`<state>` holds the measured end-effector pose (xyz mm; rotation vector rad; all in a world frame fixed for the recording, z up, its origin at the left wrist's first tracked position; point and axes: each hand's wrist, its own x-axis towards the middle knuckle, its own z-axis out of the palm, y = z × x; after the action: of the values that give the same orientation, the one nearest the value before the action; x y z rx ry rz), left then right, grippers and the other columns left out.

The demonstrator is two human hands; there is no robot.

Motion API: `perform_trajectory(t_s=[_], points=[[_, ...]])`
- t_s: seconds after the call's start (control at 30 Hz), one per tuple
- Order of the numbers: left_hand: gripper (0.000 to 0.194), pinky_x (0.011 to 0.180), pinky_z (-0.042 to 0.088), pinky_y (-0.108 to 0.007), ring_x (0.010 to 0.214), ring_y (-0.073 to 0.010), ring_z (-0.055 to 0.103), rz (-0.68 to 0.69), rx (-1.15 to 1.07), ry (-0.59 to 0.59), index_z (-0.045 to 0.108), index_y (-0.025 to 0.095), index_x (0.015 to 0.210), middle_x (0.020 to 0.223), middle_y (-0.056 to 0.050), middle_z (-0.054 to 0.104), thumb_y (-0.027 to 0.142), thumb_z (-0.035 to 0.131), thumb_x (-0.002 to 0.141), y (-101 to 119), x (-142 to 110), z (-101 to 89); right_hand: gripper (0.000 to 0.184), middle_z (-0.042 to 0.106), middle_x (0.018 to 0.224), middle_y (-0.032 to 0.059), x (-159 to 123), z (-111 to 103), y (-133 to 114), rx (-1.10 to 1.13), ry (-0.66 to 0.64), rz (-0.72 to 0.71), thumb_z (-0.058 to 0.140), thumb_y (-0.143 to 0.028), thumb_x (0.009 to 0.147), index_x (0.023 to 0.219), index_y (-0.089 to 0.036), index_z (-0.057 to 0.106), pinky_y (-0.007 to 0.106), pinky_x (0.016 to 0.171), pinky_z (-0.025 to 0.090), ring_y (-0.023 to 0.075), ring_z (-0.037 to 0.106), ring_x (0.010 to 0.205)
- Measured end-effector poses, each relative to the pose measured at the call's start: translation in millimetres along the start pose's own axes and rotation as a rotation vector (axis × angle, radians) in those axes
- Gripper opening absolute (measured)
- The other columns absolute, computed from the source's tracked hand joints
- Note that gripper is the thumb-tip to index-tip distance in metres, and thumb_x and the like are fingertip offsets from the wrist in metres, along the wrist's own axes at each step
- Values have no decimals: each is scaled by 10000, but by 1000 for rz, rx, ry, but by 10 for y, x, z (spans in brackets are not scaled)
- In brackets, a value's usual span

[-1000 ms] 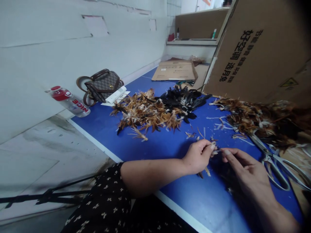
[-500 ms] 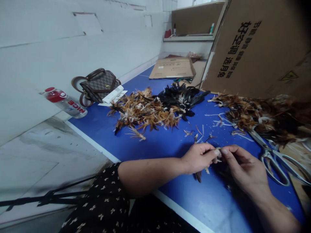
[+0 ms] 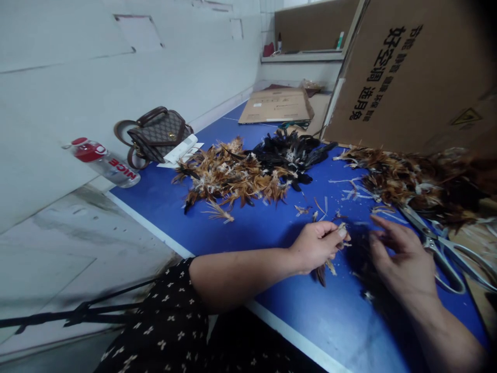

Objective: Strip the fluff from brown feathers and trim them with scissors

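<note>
1. Left hand (image 3: 315, 247) rests on the blue tabletop (image 3: 248, 233), its grip pinching a small brown feather bundle (image 3: 342, 231) at the quills, keeping it gathered.
2. Right hand (image 3: 402, 256) hovers just beside it, fingers spread, empty.
3. Steel scissors (image 3: 438, 243) lie within reach at the right.

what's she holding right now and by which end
The left hand pinches a small bunch of feathers by the pale quill ends, tips hanging under the palm. The right hand holds nothing; its fingers are spread above the blue table.
</note>
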<state>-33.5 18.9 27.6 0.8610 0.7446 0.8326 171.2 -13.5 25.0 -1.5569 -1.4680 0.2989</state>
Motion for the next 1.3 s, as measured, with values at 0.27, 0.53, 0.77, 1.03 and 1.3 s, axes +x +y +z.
perform_trajectory(t_s=[0.27, 0.53, 0.77, 1.03, 1.3], points=[[542, 560, 322, -198, 619, -60, 448, 18, -4, 61, 723, 147, 981, 781, 21, 582, 663, 873, 908, 4, 11, 4, 405, 796, 829, 32, -97, -8, -237, 147, -306, 66, 783, -671, 984, 962, -266, 789, 333, 654, 556, 217, 706, 729], [690, 546, 295, -236, 573, -39, 410, 8, -53, -87, 643, 162, 878, 770, 30, 595, 777, 932, 755, -41, 35, -16, 333, 817, 895, 35, -84, 50, -206, 176, -214, 1, 785, -609, 1017, 988, -279, 807, 357, 764, 592, 215, 742, 776], [697, 571, 322, -257, 589, -55, 438, -54, -4, -197, 644, 164, 857, 744, 27, 598, 792, 923, 742, -7, -15, -47, 173, 814, 984, 37, -40, 35, -172, 125, -158, -169, 776, -474, 1052, 1005, -318, 834, 414, 892, 613, 247, 758, 906], [579, 564, 379, -255, 570, -60, 493, -64, 28, -232, 674, 157, 990, 790, 22, 627, 696, 861, 891, 3, -15, -63, 319, 849, 1185, 77, -25, 32, -169, 156, -207, -173, 753, -493, 1063, 1307, -318, 860, 453, 979, 664, 269, 804, 1046], [676, 538, 281, -226, 541, -31, 384, -84, 6, -261, 695, 145, 949, 747, 54, 552, 758, 928, 786, 71, -34, -75, 289, 849, 1157, 75, 5, -35, -110, 183, -325, -145, 737, -546, 1062, 1142, -300, 865, 421, 1001, 658, 268, 803, 1081]])
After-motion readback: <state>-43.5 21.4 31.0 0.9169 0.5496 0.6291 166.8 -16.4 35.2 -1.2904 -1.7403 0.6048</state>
